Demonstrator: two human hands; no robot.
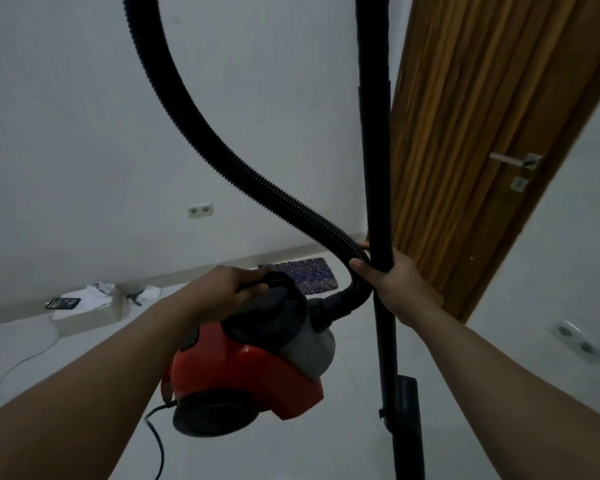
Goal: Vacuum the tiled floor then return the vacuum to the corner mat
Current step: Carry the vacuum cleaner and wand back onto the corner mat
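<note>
A: How far along does this look?

B: Late, I'd judge. The canister vacuum (pixel 246 362) hangs off the tiled floor (pixel 354 455), carried, and the patterned mat (pixel 305 273) lies ahead in the corner, just above the frame's centre, beside the wooden door (pixel 471 140). So the sweeping seems finished and the return is what's left: walk on, set the vacuum down on the mat. It is not there yet.

A: And the hands?

B: The left hand (pixel 229 289) curls its grip around the dark carry handle on top of the canister. The right hand (pixel 392 275) wraps around the upright black wand (pixel 376 168), with the ribbed hose (pixel 222 147) caught under the same fingers.

A: What does the machine look like?

B: Red-orange body, grey and black dust-bin section on top, a dark wheel facing the camera at lower centre. The hose loops from its front up out of the frame's top. The floor nozzle (pixel 407 427) dangles at the wand's lower end. A black power cord (pixel 156 441) trails from the rear; whether it is unplugged I cannot tell.

A: Anything else?

B: A cardboard box (pixel 87 315) sits at the left against the wall, with a wall socket (pixel 200 210) above.
</note>
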